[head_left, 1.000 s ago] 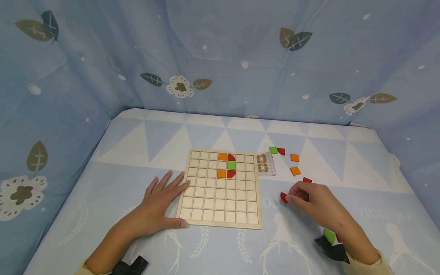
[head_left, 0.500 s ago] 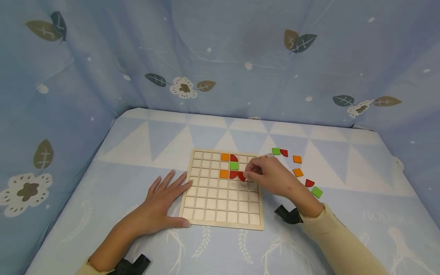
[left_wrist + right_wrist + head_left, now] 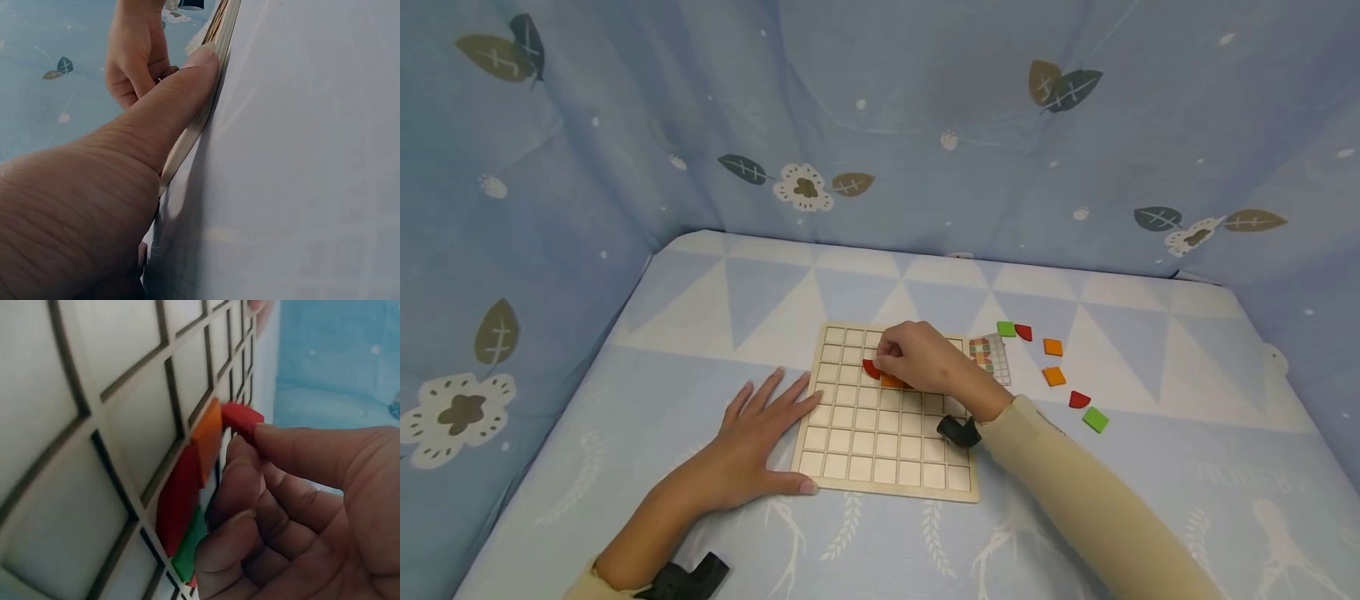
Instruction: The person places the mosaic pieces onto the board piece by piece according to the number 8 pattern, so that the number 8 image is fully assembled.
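Observation:
A wooden grid board [image 3: 850,450] lies on the cloth, with my left hand [image 3: 741,454] spread at its left edge. In the left wrist view, the left thumb [image 3: 187,78] rests along the board's side. Over the upper part of the board, my right hand [image 3: 925,358] pinches a red quarter-circle tile [image 3: 242,417] between thumb and fingers. Just beside that tile, an orange square tile [image 3: 207,440] sits in the grid, followed by a red tile [image 3: 178,500] and a green tile [image 3: 189,547]. From the head, the right hand hides most of the placed tiles.
Right of the board lies a pattern card [image 3: 992,354], partly behind the right wrist. Loose tiles are scattered farther right: green [image 3: 1006,329], red [image 3: 1023,332], orange [image 3: 1054,377] and others. A blue patterned curtain [image 3: 887,125] rises behind the table.
My right hand has carried the red quarter-circle tile from the cloth right of the board, leftward across the grid to beyond the placed tiles. The left hand stays at the board's edge.

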A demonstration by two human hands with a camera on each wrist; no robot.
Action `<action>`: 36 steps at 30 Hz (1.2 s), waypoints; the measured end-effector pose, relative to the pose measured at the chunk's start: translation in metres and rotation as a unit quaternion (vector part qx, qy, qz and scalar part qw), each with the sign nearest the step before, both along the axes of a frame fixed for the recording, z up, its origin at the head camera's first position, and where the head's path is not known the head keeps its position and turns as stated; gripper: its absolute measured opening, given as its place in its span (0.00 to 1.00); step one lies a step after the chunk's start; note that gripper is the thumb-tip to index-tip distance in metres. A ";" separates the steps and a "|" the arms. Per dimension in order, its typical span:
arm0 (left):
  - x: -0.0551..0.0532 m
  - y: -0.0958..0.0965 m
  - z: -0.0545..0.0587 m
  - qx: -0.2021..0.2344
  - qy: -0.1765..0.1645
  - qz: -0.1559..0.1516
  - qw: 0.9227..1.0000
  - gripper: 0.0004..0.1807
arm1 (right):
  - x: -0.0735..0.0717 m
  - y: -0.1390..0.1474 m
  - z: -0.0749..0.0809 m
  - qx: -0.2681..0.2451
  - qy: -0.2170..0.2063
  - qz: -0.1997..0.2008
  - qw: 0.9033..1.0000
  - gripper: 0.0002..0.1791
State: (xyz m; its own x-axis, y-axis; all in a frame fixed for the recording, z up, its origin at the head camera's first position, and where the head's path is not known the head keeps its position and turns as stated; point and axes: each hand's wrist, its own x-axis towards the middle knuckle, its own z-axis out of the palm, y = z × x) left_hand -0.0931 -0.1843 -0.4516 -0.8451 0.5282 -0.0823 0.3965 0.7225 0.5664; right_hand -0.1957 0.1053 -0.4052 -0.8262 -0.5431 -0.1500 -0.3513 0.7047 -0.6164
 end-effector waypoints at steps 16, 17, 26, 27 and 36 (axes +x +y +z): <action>-0.003 0.000 0.000 -0.012 0.005 -0.003 1.000 0.60 | 0.005 -0.010 -0.006 0.033 0.022 -0.014 0.999 0.10; -0.002 0.000 0.000 -0.013 0.003 -0.003 1.000 0.60 | 0.006 -0.011 -0.007 0.034 0.022 -0.015 0.999 0.11; -0.001 0.000 -0.001 -0.007 0.006 -0.004 1.000 0.60 | 0.008 -0.013 -0.008 0.038 0.037 -0.018 0.998 0.09; -0.001 0.000 -0.001 -0.007 0.006 -0.003 1.000 0.60 | 0.009 -0.013 -0.009 0.035 0.042 -0.018 0.998 0.09; 0.001 0.001 0.001 0.002 0.004 0.004 1.000 0.60 | 0.029 0.016 -0.010 -0.006 0.061 -0.059 0.996 0.07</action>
